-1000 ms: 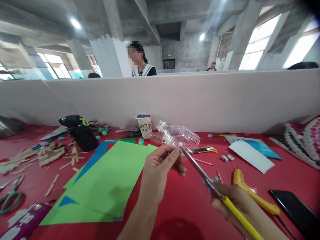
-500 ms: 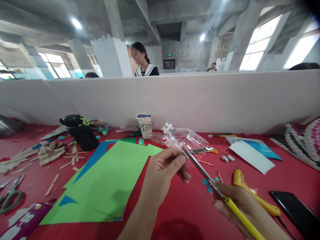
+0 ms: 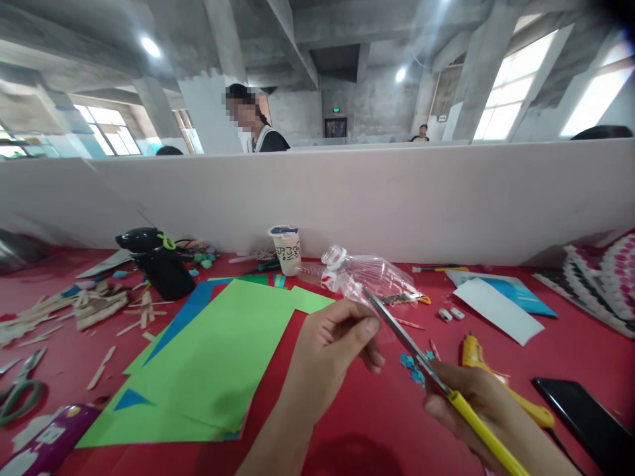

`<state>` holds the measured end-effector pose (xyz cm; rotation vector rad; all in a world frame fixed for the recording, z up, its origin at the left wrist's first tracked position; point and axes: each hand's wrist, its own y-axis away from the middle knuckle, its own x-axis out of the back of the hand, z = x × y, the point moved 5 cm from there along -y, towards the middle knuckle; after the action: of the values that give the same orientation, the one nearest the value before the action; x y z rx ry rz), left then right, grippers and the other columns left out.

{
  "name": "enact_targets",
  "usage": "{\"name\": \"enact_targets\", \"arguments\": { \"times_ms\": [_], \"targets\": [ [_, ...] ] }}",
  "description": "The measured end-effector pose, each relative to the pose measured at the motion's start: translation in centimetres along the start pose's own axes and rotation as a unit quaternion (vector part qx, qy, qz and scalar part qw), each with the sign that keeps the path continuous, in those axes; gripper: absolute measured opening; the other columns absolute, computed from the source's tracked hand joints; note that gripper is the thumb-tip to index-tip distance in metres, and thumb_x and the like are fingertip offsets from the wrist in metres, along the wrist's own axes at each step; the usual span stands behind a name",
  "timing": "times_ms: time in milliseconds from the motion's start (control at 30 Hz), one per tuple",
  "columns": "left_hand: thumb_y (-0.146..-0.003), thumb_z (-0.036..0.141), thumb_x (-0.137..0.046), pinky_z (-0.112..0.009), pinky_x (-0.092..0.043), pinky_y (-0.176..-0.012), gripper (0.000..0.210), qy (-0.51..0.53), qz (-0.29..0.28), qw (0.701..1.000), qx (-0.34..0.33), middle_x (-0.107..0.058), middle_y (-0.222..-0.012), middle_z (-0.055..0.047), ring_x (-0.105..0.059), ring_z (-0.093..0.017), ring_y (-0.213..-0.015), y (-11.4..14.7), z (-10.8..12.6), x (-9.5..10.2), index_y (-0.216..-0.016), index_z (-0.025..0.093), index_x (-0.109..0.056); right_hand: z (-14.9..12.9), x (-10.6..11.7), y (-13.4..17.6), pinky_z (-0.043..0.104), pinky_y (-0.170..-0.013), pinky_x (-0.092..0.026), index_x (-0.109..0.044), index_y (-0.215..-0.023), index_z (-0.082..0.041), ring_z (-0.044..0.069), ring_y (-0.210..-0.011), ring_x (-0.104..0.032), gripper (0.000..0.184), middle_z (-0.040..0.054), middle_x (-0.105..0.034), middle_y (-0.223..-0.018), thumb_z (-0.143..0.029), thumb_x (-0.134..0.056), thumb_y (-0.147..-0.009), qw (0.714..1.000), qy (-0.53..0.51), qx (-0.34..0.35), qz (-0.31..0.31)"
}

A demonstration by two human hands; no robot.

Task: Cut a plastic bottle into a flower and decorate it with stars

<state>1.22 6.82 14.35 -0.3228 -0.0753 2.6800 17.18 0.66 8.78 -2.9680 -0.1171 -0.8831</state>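
Note:
My right hand (image 3: 479, 396) is wrapped round a pair of scissors with yellow handles (image 3: 486, 430). Their grey blades lie close together and point up and left, the tips beside my left fingertips. My left hand (image 3: 335, 350) is closed in a pinch over the red table (image 3: 367, 410); whatever lies between thumb and finger is too small to make out. Behind the hands a clear plastic bottle (image 3: 380, 274) lies on its side, with a craft knife (image 3: 399, 299) by it. Small blue star shapes (image 3: 414, 370) sit just beyond the scissors.
Green paper sheets (image 3: 213, 357) cover the left middle. Farther left are a black bottle (image 3: 166, 271), wooden sticks (image 3: 102, 304) and grey-handled scissors (image 3: 22, 390). A paper cup (image 3: 286, 251) stands near the white partition (image 3: 238, 205). A yellow glue gun (image 3: 476, 357) and phone (image 3: 585, 423) lie right.
My left hand has shifted slightly right, closer to the scissor blades. The scissors have barely moved. Beyond the partition, a person has moved left.

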Motion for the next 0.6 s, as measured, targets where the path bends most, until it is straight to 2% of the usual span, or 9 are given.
{"name": "enact_targets", "arguments": {
  "times_ms": [133, 267, 367, 600],
  "targets": [
    [-0.076, 0.021, -0.064, -0.022, -0.049, -0.049, 0.006, 0.023, 0.037, 0.999, -0.028, -0.06, -0.055, 0.0, -0.055, -0.01, -0.048, -0.14, 0.16, 0.34, -0.076, 0.015, -0.064, 0.03, 0.01, 0.04, 0.024, -0.036, -0.018, -0.032, -0.062, -0.024, 0.009, -0.039, -0.028, 0.049, -0.0076, -0.025, -0.051, -0.069, -0.046, -0.075, 1.0, -0.008, -0.023, -0.015],
    [-0.075, 0.022, -0.065, -0.019, -0.046, -0.045, 0.007, 0.082, 0.097, 0.991, -0.049, -0.064, -0.065, -0.001, -0.055, -0.008, -0.049, -0.27, 0.29, 0.72, -0.076, 0.016, -0.065, 0.03, 0.07, -0.13, 0.027, -0.045, -0.016, -0.03, -0.061, -0.023, 0.01, -0.049, -0.024, 0.048, -0.007, -0.023, -0.055, -0.066, -0.044, -0.079, 0.999, 0.026, 0.025, -0.018],
    [-0.074, 0.022, -0.067, -0.017, -0.043, -0.041, 0.008, 0.1, 0.125, 0.986, -0.044, -0.06, -0.059, 0.001, -0.053, -0.007, -0.045, -0.3, 0.21, 0.62, -0.071, 0.015, -0.063, 0.29, -0.32, -0.09, 0.028, -0.048, -0.014, -0.031, -0.062, -0.022, 0.011, -0.052, -0.022, 0.05, -0.0068, -0.023, -0.057, -0.067, -0.04, -0.081, 0.999, 0.02, 0.034, -0.023],
    [-0.074, 0.02, -0.066, -0.018, -0.043, -0.042, 0.009, 0.079, 0.103, 0.991, -0.04, -0.057, -0.051, 0.002, -0.052, -0.008, -0.044, -0.18, -0.09, -0.12, -0.069, 0.015, -0.062, -0.25, -0.73, 0.31, 0.028, -0.048, -0.015, -0.032, -0.063, -0.023, 0.012, -0.052, -0.023, 0.051, -0.0067, -0.025, -0.058, -0.07, -0.031, -0.083, 0.999, 0.014, 0.037, 0.004]
  ]
}}
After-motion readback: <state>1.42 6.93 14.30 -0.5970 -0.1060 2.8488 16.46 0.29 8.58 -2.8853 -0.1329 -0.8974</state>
